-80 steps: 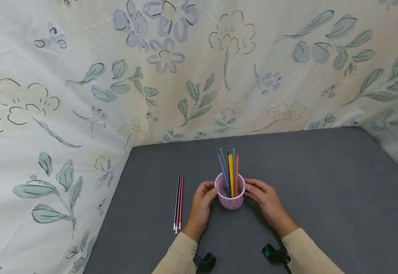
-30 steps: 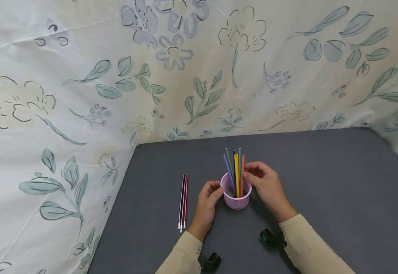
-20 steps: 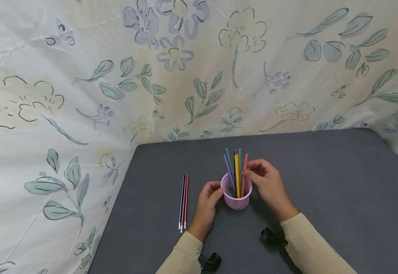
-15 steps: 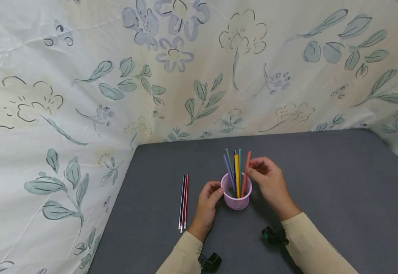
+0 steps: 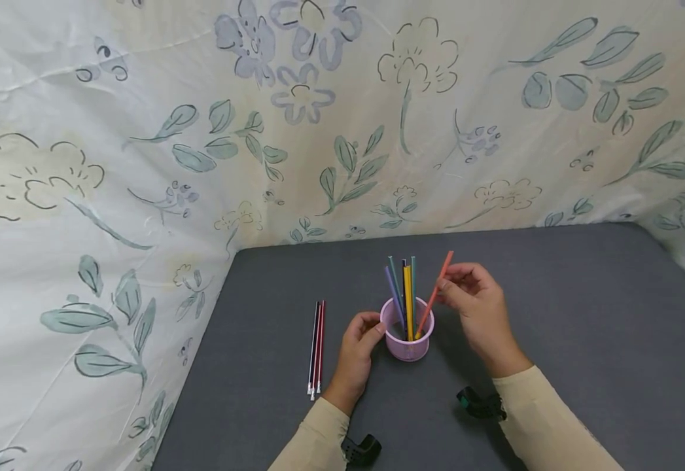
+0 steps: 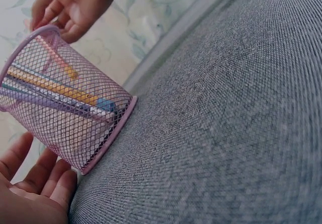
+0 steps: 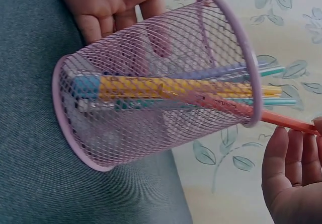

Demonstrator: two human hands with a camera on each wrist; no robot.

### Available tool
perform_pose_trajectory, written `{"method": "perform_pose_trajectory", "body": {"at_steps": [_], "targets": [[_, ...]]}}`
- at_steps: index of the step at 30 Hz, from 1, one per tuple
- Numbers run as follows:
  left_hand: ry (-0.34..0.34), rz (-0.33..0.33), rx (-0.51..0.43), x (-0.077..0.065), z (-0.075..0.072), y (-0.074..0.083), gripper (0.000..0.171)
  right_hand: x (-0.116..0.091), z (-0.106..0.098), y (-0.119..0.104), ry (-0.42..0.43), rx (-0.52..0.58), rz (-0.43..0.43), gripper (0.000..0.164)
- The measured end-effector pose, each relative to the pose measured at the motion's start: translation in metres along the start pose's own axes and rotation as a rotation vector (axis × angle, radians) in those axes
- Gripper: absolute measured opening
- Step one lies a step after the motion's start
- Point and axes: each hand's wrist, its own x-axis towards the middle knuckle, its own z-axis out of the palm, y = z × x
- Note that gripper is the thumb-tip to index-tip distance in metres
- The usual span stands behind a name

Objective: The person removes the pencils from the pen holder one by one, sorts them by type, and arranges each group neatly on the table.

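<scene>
A pink mesh pencil cup [image 5: 408, 352] stands upright on the grey table, holding several pencils, among them a yellow one [image 5: 408, 294] and a purple one [image 5: 393, 289]. My left hand [image 5: 355, 350] holds the cup from its left side, thumb at the rim and fingers round the far side. Between thumb and fingers, my right hand [image 5: 479, 311] pinches an orange pencil [image 5: 438, 286]. That pencil leans right over the rim, its lower end still inside the cup, as the right wrist view also shows through the mesh [image 7: 151, 118].
Left of the cup, several thin dark and red pencils [image 5: 316, 347] with pale ends lie side by side on the grey table [image 5: 583, 327]. Floral cloth [image 5: 342, 131] hangs behind the table and along its left. A dark wrist device [image 5: 361, 450] sits at each sleeve.
My right hand has gone from the cup's rim to the orange pencil, tilting it to the right and drawing it partly upward. My left hand stays at the cup.
</scene>
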Motion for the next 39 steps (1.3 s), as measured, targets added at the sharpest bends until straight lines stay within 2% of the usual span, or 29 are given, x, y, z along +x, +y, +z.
{"method": "perform_pose_trajectory", "body": {"at_steps": [11,21,29,39], "targets": [[-0.001,0.003,0.017,0.001,0.0,0.0,0.03,0.002,-0.007,-0.01,0.013,0.17,-0.023,0.024],[0.006,0.0,0.018,0.0,0.001,0.0,0.028,0.003,-0.017,-0.017,0.015,0.262,-0.052,0.022],[0.002,-0.016,0.029,0.0,0.0,-0.001,0.028,0.005,-0.024,-0.021,0.028,0.311,-0.063,0.023],[-0.005,-0.005,0.02,0.001,-0.001,0.001,0.029,0.005,-0.028,-0.022,0.046,0.312,-0.062,0.024]]}}
